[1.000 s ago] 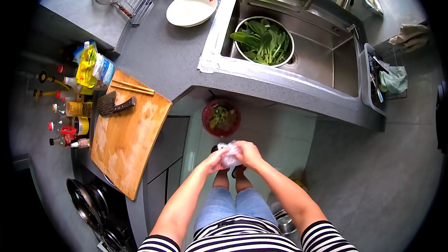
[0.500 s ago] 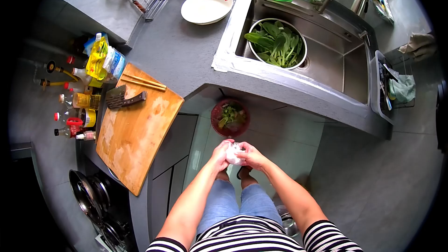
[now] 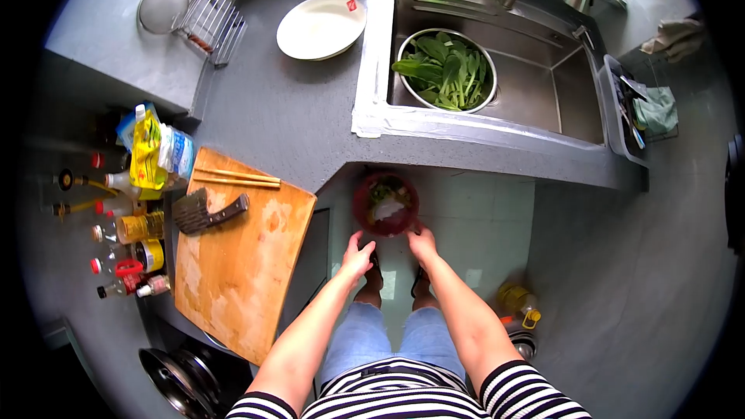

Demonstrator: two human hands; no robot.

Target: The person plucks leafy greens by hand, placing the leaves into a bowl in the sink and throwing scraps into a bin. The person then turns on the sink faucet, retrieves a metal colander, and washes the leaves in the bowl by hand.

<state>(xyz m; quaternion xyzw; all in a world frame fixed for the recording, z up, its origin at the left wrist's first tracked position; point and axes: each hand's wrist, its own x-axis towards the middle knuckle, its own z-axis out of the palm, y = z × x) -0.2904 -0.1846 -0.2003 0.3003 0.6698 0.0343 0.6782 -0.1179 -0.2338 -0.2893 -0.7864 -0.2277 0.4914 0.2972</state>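
Note:
A red basin point(image 3: 359, 206) stands on the floor below the counter edge, in front of my feet. Green leafy scraps point(image 3: 380, 186) lie in it, with a crumpled white piece point(image 3: 388, 209), apparently thin plastic, on top. My left hand point(image 3: 358, 257) is just below the basin's near left side, thumb and fingers apart and holding nothing. By the near right rim is my right hand point(image 3: 422, 244), fingers stretched toward the basin with nothing visible in them. Whether its fingertips touch the rim I cannot tell.
Leafy greens point(image 3: 446, 70) fill a metal bowl in the sink point(image 3: 535, 101). On the left, a cleaver point(image 3: 209, 211) and chopsticks point(image 3: 237, 178) rest on a cutting board point(image 3: 240, 264). A white plate point(image 3: 322, 27) sits on the counter. An oil bottle point(image 3: 518, 302) stands on the floor.
The crumpled white piece has left my hands and now lies in the red basin. My hands have separated, the right one moving to the basin's rim. The camera view has shifted.

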